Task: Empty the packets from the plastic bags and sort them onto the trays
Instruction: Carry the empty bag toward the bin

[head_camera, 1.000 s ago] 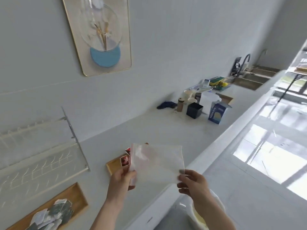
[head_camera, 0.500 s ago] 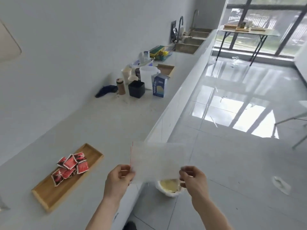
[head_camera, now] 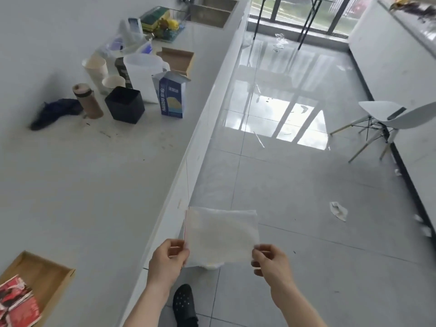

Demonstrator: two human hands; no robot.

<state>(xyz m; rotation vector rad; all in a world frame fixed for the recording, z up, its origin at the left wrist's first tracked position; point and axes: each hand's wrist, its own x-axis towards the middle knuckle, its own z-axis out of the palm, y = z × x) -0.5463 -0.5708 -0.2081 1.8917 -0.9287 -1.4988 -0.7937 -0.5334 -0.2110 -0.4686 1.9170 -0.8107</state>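
We pinch the flat, seemingly empty plastic bag (head_camera: pixel 221 237) by its lower corners, left hand (head_camera: pixel 168 260) and right hand (head_camera: pixel 271 261) closed on it, its long axis spanning between them, the tray (head_camera: pixel 50 271) of red packets (head_camera: pixel 17 300) far off beyond our left hand.

Both bare forearms reached forward and up from the lower edge of the view. The left hand (head_camera: pixel 168 260) and the right hand (head_camera: pixel 271 261) were held level, apart, each pinching a lower corner of the plastic bag (head_camera: pixel 221 234) between thumb and fingers.
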